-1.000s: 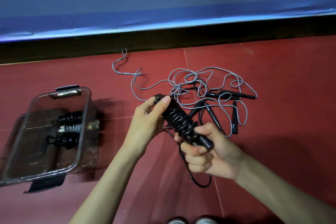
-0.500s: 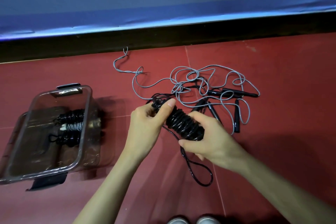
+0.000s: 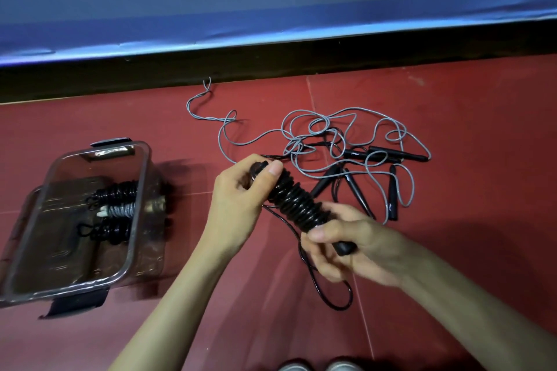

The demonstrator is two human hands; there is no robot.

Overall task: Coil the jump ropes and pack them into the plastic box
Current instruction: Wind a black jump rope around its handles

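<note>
Both hands hold one black jump rope (image 3: 297,200) wound tightly round its handles, above the red floor (image 3: 452,129). The left hand (image 3: 241,199) has its grip curled round the upper end, thumb pressed on the coils. The right hand (image 3: 355,245) has its grip closed round the lower end, and a loose black loop hangs below it. Left of the hands stands one clear plastic box (image 3: 138,190) holding three coiled ropes (image 3: 116,209): two black, one grey. Beyond the hands lies a tangle of grey rope (image 3: 316,123) and about five black handles (image 3: 391,200).
</note>
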